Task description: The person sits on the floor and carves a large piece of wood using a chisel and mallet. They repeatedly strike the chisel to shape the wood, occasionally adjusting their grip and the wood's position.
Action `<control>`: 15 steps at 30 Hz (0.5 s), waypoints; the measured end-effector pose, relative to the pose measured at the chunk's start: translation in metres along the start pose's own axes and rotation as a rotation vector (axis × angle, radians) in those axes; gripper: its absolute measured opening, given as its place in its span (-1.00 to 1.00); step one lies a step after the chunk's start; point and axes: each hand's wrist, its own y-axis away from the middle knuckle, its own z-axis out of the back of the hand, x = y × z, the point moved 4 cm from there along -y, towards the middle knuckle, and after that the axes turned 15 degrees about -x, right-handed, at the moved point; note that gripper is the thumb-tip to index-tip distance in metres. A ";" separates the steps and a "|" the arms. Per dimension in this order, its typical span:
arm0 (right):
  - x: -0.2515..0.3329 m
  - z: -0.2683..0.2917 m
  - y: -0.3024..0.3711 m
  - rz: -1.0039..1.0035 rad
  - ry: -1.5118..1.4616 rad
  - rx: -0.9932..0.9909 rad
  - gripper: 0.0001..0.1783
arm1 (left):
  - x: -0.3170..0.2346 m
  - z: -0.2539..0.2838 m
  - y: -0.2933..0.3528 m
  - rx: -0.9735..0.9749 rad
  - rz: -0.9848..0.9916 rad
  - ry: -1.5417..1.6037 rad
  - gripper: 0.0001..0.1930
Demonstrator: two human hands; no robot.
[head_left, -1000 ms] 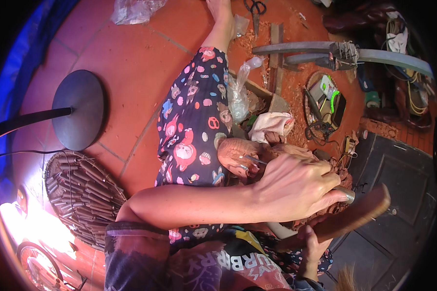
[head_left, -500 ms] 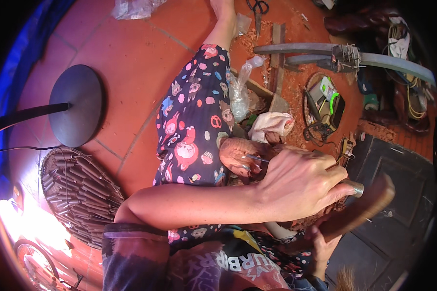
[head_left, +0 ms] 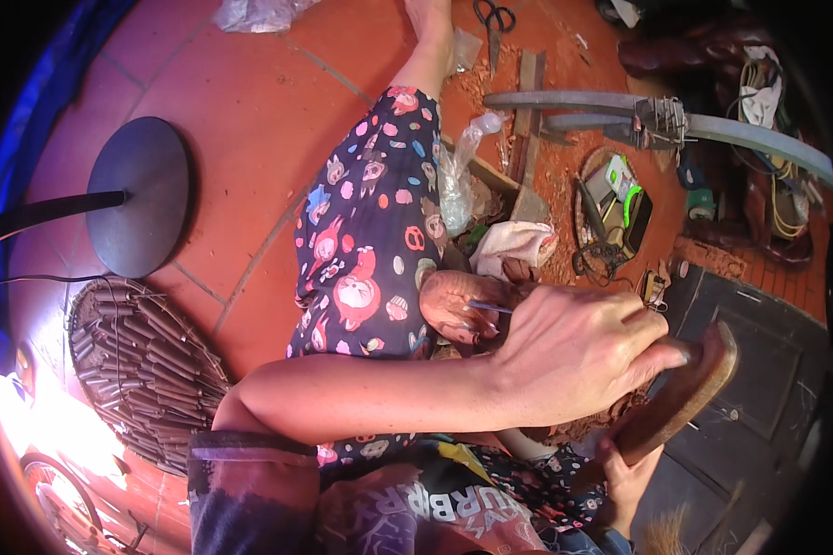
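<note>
My left hand [head_left: 578,356] is closed round a chisel whose thin metal shank [head_left: 491,306] comes out beside the knuckles. The shank points left at a reddish-brown wood carving [head_left: 446,298] with a rounded end, lying against my patterned trouser leg [head_left: 366,240]. Where the tip meets the wood is hard to make out. My right hand [head_left: 625,476], lower down, grips a curved wooden mallet [head_left: 683,393]. The mallet's upper part is right at the butt end of the chisel, by my left thumb; whether they touch I cannot tell. My left hand hides much of the carving.
A basket [head_left: 143,370] full of slim chisel-like tools stands at left, near a round dark stand base [head_left: 139,197]. Ahead lie scissors [head_left: 495,28], a wooden clamp-like frame [head_left: 602,100], a white cloth [head_left: 514,245] and a small tray [head_left: 611,203]. Wood chips litter the floor.
The mallet has swung slightly up and left to the chisel's butt end, which now is mostly covered. My left hand and the carving stay nearly in place.
</note>
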 end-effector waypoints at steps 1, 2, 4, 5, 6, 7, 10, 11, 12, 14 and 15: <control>0.005 0.006 -0.006 0.013 0.042 0.045 -0.39 | 0.001 0.001 -0.001 -0.009 0.000 -0.009 -0.75; 0.009 0.008 -0.010 0.025 0.083 0.090 -0.40 | 0.001 0.001 -0.003 -0.018 0.000 -0.019 -0.75; 0.010 -0.004 -0.006 -0.046 -0.119 -0.031 -0.39 | 0.000 0.000 -0.002 -0.028 -0.003 -0.028 -0.75; 0.009 -0.007 -0.004 -0.081 -0.221 -0.090 -0.39 | 0.000 -0.001 -0.002 -0.034 -0.007 -0.031 -0.75; 0.014 -0.006 -0.006 -0.023 -0.088 -0.038 -0.41 | 0.001 0.001 -0.003 -0.044 -0.012 -0.031 -0.74; 0.014 -0.001 -0.009 -0.016 -0.003 0.020 -0.41 | 0.001 0.002 -0.004 -0.049 -0.009 -0.033 -0.74; 0.020 0.001 -0.011 -0.083 -0.009 0.035 -0.39 | 0.001 0.002 -0.004 -0.043 0.001 -0.042 -0.74; 0.020 -0.003 -0.010 -0.070 -0.028 0.019 -0.38 | 0.002 0.002 -0.004 -0.033 0.004 -0.046 -0.74; 0.019 -0.006 -0.011 -0.053 -0.046 0.005 -0.37 | 0.002 0.003 -0.006 -0.026 0.006 -0.051 -0.74; 0.019 -0.001 -0.015 0.014 0.025 0.043 -0.36 | 0.002 0.004 -0.007 -0.050 0.010 -0.067 -0.74; 0.021 0.007 -0.020 0.062 0.118 0.095 -0.37 | 0.002 0.005 -0.007 -0.061 0.016 -0.074 -0.74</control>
